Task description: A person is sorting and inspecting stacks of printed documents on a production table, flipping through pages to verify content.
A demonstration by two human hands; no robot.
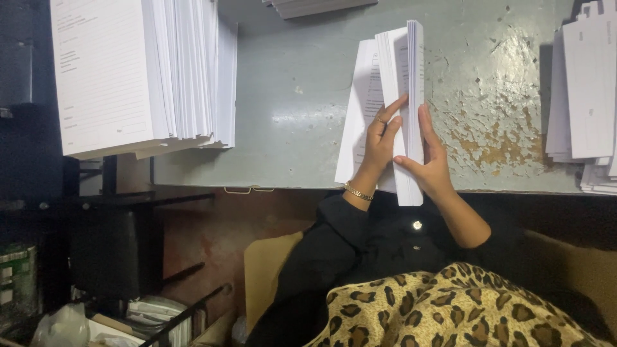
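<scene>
A thick bundle of white printed sheets [403, 71] stands on edge on a worn grey table [295, 122], its lower end past the near edge. My left hand [380, 138], with a ring and a gold bracelet, presses its fingers into the leaves on the bundle's left side, parting a few sheets [361, 109] that fan out leftward. My right hand [429, 160] grips the bundle from the right, thumb across the near edge and fingers flat along the outer sheets.
A tall stack of printed forms [138, 71] overhangs the table's left end. More paper piles sit at the right edge [588, 96] and the far edge [315, 6]. Below are a dark metal frame [109, 244], a cardboard box [267, 270] and clutter on the floor.
</scene>
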